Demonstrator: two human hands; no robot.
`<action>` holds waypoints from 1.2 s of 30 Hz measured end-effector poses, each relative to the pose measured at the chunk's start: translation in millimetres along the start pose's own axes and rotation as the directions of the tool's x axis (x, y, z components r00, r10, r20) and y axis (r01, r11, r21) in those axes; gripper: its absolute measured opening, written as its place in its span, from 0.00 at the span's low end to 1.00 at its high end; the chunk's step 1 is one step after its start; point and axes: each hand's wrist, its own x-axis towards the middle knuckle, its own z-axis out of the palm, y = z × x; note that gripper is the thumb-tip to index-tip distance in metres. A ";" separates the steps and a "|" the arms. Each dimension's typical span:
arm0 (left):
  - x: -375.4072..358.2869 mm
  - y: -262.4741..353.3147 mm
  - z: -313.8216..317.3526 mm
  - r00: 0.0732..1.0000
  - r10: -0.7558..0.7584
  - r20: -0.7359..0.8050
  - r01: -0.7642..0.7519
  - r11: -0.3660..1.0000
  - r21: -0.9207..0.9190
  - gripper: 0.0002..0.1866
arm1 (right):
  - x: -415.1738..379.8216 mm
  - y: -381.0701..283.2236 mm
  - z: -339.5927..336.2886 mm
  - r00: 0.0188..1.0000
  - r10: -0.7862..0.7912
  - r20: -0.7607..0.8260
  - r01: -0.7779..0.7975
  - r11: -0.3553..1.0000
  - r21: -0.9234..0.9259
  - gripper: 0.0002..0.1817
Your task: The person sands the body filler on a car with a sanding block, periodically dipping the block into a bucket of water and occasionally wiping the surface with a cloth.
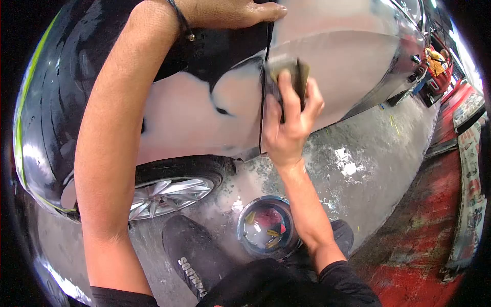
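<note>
My right hand [291, 120] grips a sanding block [304, 77] with a dark, olive-edged side, its fingers spread over the top. The block is pressed to the car's sanded door panel [340, 66], just right of the vertical seam, and looks slightly blurred. My left hand [238, 13] rests on the dark bodywork at the top, thumb stretched towards the seam; its other fingers are cut off or hidden. Left of the seam, the fender [194, 120] has pale sanded patches with dark paint around them.
A bucket [241, 225] of cloudy water with several small pieces in it stands between my feet. The silver-spoked wheel [171, 197] is to its left. Wet concrete floor [353, 169] runs right to a red, stained strip [409, 240]. A person in orange [436, 61] is far right.
</note>
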 end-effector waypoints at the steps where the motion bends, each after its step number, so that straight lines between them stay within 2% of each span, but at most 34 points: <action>1: 0.3 -4.5 2.5 1.000 0.006 0.012 -0.006 1.000 0.024 0.31 | 3.4 1.1 2.8 1.000 -0.001 -0.006 0.001 1.000 0.011 0.33; 4: -0.3 -3.6 1.5 1.000 0.014 0.006 -0.014 1.000 -0.008 0.31 | -2.9 1.5 8.1 0.999 0.015 -0.030 -0.014 0.999 0.031 0.32; 7: 0.6 -0.4 1.7 1.000 0.011 -0.022 -0.012 0.999 -0.042 0.31 | -64.6 6.3 5.8 0.994 0.106 -0.010 -0.105 0.993 0.058 0.32; 10: 1.3 0.6 -3.1 1.000 0.007 -0.010 -0.008 0.998 -0.068 0.30 | -46.4 2.3 5.3 0.996 0.090 -0.010 -0.090 0.994 0.062 0.32; 13: -0.3 -0.5 0.3 1.000 0.016 -0.016 -0.017 0.999 -0.034 0.30 | 13.7 -7.0 7.5 0.999 0.042 -0.026 -0.041 0.998 0.053 0.31; 15: -2.3 0.2 2.5 1.000 0.017 -0.015 -0.017 0.999 -0.027 0.30 | 6.2 -3.9 11.6 0.999 0.026 -0.046 -0.024 0.999 0.035 0.31; 18: 1.3 -2.1 0.9 0.999 0.032 -0.009 -0.032 0.999 -0.041 0.31 | -47.9 -1.1 5.8 0.994 0.110 0.004 -0.110 0.993 0.041 0.31; 20: 2.2 -12.3 9.7 0.998 0.061 -0.023 -0.061 0.998 -0.023 0.31 | -61.8 3.0 2.0 0.995 0.099 0.003 -0.099 0.995 0.032 0.31; 22: -0.3 2.1 -4.7 1.000 0.008 -0.003 -0.008 0.999 -0.040 0.31 | -43.4 2.4 1.6 0.996 0.086 -0.005 -0.086 0.996 0.015 0.31; 25: -2.1 3.1 1.5 1.000 -0.001 -0.009 0.001 1.000 -0.031 0.30 | 33.1 8.4 11.5 0.997 0.006 -0.081 -0.001 0.998 0.058 0.29; 29: 1.2 -4.0 0.2 0.999 0.036 -0.020 -0.037 0.998 -0.043 0.31 | -39.6 14.0 3.9 0.998 0.062 0.006 -0.062 0.998 -0.014 0.27; 31: 3.7 -4.1 -3.2 0.999 0.047 -0.012 -0.047 0.997 -0.064 0.31 | -53.6 19.2 0.1 0.998 0.064 0.002 -0.064 0.998 -0.005 0.27; 36: 2.5 6.0 -2.5 1.000 0.027 -0.016 -0.027 1.000 0.014 0.31 | 54.4 39.0 -3.7 0.996 0.034 -0.081 -0.037 0.999 -0.037 0.28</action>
